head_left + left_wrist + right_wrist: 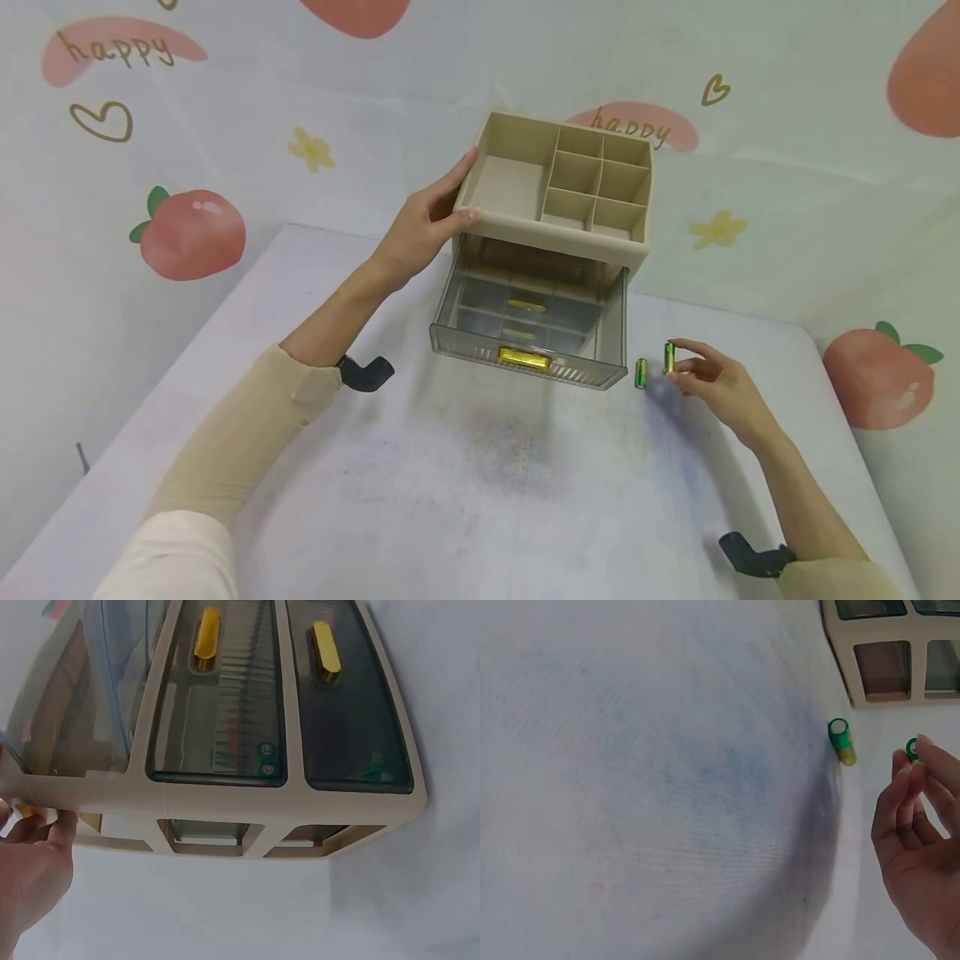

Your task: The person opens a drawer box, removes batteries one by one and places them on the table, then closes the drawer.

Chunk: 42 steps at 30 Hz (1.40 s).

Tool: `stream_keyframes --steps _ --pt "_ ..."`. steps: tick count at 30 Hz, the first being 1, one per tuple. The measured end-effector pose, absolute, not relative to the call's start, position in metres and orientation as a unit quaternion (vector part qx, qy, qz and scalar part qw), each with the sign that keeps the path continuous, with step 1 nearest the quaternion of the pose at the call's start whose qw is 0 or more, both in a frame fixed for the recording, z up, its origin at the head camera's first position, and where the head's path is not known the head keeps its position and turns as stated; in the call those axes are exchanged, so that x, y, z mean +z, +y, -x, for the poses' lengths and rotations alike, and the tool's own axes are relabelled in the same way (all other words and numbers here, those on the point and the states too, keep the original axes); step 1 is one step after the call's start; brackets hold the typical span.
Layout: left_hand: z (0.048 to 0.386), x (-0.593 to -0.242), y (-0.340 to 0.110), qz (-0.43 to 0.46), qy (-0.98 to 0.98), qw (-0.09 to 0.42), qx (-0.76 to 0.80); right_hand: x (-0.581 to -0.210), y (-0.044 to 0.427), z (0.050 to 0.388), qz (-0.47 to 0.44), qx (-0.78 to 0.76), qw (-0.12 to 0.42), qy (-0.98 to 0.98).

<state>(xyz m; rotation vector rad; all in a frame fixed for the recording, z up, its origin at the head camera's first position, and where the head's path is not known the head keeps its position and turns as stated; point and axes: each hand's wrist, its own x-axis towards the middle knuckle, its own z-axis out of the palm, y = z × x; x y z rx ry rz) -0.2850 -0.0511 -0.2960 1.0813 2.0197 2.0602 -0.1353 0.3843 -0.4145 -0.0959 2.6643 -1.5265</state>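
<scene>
A beige desktop drawer organizer (558, 237) stands at the back of the table. Its clear grey top drawer (592, 377) is pulled out, with a gold handle on the front. My left hand (420, 229) grips the organizer's upper left edge, thumb at the front rim. In the left wrist view, that hand (37, 862) has bent fingers at the side wall. To the right of the drawer, my right hand (720, 387) pinches a small green battery (669, 358) between thumb and fingertips. Another green battery (641, 373) stands on the table, just left of it.
Divided open compartments (596, 179) form the organizer's top. Below are two closed drawers (225, 697) with gold handles. A white, faintly stained table (450, 492) bears everything. Behind hangs a white cloth (375, 108) printed with peaches.
</scene>
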Motion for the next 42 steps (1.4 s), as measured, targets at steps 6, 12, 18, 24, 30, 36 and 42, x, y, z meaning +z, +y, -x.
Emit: stream_keyframes --steps 6,12,18,24,30,36,42 --pt "0.285 -0.295 -0.051 -0.353 0.654 0.028 0.668 -0.42 0.387 0.137 0.027 -0.484 0.049 0.873" --pt "0.285 -0.297 -0.051 -0.354 0.651 0.026 0.671 -0.427 0.389 0.138 0.005 -0.473 0.078 0.878" --pt "0.286 -0.297 -0.051 -0.355 0.654 0.028 0.668 -0.434 0.392 0.139 -0.008 -0.47 0.096 0.877" --pt "0.285 -0.297 -0.051 -0.356 0.654 0.028 0.666 -0.441 0.393 0.142 -0.007 -0.446 0.113 0.888" --pt "0.285 -0.296 -0.051 -0.356 0.653 0.028 0.668 -0.441 0.391 0.142 -0.016 -0.449 0.105 0.887" --pt "0.285 -0.297 -0.051 -0.353 0.653 0.031 0.67 -0.442 0.389 0.141 -0.021 -0.45 0.1 0.887" --pt "0.286 -0.299 -0.05 -0.353 0.655 0.02 0.667 -0.443 0.39 0.145 -0.018 -0.444 0.113 0.889"
